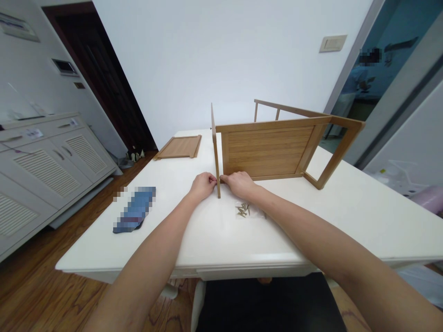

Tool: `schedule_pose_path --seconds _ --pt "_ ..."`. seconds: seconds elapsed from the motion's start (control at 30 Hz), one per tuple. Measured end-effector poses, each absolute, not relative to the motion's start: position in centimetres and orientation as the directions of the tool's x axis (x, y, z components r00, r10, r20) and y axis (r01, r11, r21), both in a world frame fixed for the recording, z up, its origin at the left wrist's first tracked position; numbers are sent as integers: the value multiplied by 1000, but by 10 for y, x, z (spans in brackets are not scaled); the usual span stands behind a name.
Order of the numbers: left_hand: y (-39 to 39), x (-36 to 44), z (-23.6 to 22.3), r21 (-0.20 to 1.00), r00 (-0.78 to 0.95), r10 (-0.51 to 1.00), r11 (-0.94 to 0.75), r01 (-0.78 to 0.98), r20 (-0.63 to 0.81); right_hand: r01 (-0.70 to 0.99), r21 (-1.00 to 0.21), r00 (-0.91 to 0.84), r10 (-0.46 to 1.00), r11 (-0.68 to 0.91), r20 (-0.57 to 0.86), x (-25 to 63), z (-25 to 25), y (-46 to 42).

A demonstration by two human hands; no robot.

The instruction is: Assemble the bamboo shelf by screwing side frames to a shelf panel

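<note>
A partly joined wooden frame stands on the white table, with a long wooden panel (pixel 263 150) running between an upright end frame (pixel 216 161) on the left and an open end frame (pixel 334 161) on the right. Close to the lower part of the left upright, my left hand (pixel 203 186) has its fingertips pinched; whatever they hold is too small to make out. My right hand (pixel 239 183) is closed around the bottom corner of the panel, just right of that upright. Several brass-coloured screws (pixel 242 210) lie on a clear plastic bag in front of my right hand.
Another wooden panel (pixel 180 146) lies flat on the table (pixel 214 244) at the back left. Nearer on the left is a blurred blue phone-like object (pixel 136 210). A white wall stands behind, a louvred cabinet (pixel 58 161) to the left. A person (pixel 353 80) is beyond the doorway.
</note>
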State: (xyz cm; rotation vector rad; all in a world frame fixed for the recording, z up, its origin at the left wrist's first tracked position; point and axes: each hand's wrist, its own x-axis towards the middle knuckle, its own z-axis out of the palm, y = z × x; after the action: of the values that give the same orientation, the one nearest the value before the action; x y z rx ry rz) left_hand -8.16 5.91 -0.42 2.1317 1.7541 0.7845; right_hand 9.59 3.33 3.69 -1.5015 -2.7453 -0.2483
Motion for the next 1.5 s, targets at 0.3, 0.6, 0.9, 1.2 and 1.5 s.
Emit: schedule_pose_path --seconds 0.3,0.6,0.9,1.2,1.5 --pt "59 -85 -3 566 82 966 -210 797 243 839 134 -540 839 528 70 96 39 32" --pt "57 -83 -2 505 139 964 -238 830 225 842 140 -533 843 521 70 96 37 33" --pt "58 -81 -2 511 111 972 -204 835 207 841 135 -536 841 524 75 96 37 33" --pt "57 -82 2 517 133 970 -221 827 202 841 129 -537 840 526 78 96 38 33" --pt "59 -84 -2 482 168 964 -250 840 208 847 123 -527 847 517 73 96 38 32"
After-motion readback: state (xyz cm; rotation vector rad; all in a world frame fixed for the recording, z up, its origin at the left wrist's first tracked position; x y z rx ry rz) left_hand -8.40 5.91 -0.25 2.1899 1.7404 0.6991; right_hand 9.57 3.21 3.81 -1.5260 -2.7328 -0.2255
